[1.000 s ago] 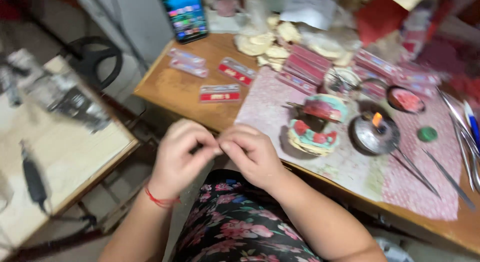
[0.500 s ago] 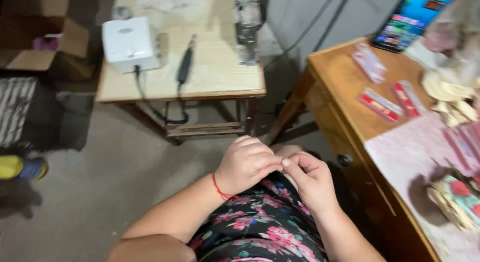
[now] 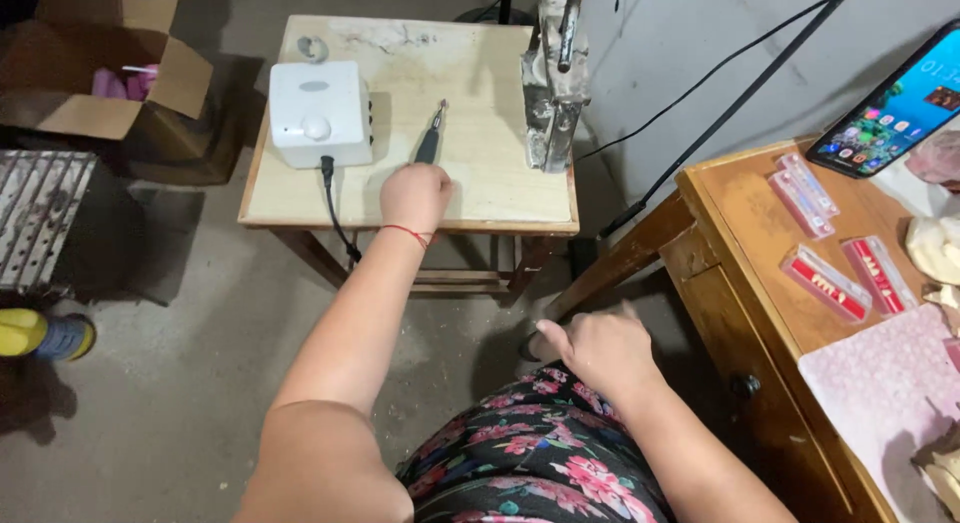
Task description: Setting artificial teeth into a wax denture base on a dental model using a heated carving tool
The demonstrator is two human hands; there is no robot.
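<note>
My left hand [image 3: 415,195] reaches out to the small wooden side table [image 3: 490,188] and closes over the near end of a dark pen-shaped drill handpiece [image 3: 433,135], which lies flat on the tabletop. A white control box [image 3: 318,113] with a round knob stands just left of it, and a black cord hangs off the table's front edge. My right hand [image 3: 592,351] rests on my flowered lap as a loose fist with the thumb out. I see nothing in it.
A worn metal stand [image 3: 553,83] rises at the side table's right edge. At right, a wooden desk [image 3: 745,243] carries a lit phone [image 3: 890,108], clear cases with red contents [image 3: 826,283] and a pink cloth. An open cardboard box [image 3: 90,73] sits on the floor at far left.
The view has swung left, from the desk to the side table. My hands, pinched together over my lap, have parted: the left reached out to the handpiece, and the right stayed on my lap.
</note>
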